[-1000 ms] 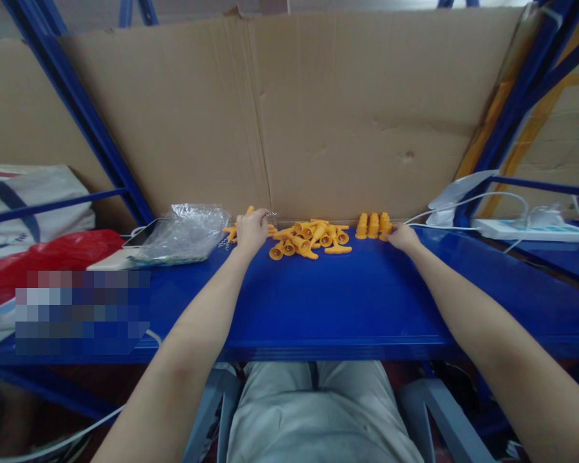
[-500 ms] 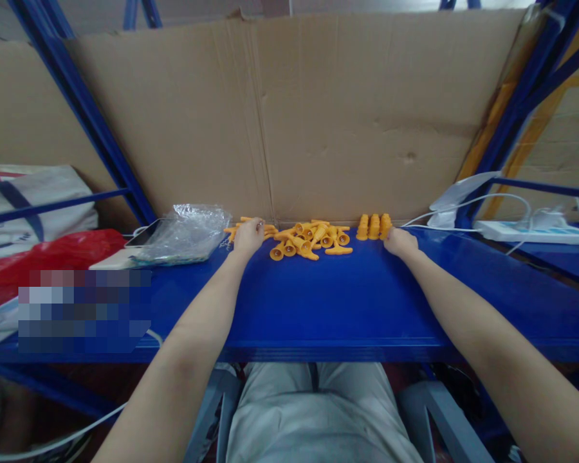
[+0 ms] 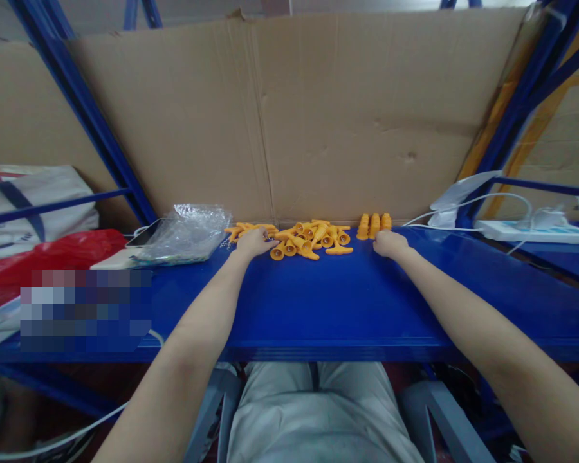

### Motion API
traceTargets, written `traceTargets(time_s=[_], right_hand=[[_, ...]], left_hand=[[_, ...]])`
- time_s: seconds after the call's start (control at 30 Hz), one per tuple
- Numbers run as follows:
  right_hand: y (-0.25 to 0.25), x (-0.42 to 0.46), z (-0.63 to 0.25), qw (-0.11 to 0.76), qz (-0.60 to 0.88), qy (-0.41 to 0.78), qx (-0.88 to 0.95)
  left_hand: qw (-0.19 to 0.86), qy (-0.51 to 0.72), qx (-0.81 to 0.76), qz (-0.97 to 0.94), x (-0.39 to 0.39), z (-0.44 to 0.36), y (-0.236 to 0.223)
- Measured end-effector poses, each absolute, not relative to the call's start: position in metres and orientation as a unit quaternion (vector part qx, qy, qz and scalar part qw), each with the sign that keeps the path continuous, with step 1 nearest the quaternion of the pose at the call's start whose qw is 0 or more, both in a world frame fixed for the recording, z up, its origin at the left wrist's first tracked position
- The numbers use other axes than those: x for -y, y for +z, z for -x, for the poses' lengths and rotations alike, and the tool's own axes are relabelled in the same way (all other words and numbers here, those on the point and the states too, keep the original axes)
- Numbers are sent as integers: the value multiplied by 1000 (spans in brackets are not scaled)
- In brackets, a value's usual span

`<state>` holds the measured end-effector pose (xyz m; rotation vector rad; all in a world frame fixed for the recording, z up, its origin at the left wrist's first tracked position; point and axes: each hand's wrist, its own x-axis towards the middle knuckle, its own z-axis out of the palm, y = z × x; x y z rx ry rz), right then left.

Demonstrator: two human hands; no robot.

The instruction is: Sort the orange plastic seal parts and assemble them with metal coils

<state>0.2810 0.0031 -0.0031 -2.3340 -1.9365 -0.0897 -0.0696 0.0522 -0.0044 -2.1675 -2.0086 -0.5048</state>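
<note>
My left hand is closed at the left end of the pile, its thumb pointing right. A small shiny bit shows by its fingertips, too small to name. Behind it lie thin orange plastic pieces with small metal coils beside them. To its right is a heap of orange plastic cone-shaped pieces, their hollow ends showing; a T-shaped orange piece lies at the heap's right edge. My right hand is curled just in front of upright orange stepped pieces; its fingertips are hidden.
All this lies on a blue shelf against a cardboard panel. A clear plastic bag and a red bag lie to the left. A white power strip with cables stands at the right.
My left hand has moved slightly right and lower, towards the heap. My right hand has come left and a little nearer, off the side of the upright orange pieces.
</note>
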Motion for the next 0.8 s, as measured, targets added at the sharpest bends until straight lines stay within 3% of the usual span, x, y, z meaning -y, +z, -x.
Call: traceTargets(time_s=[0.8], right_hand=[[-4,-2,-280,57,748,-31,660]], left_hand=[[39,-167,719,673,-56,76,-5]])
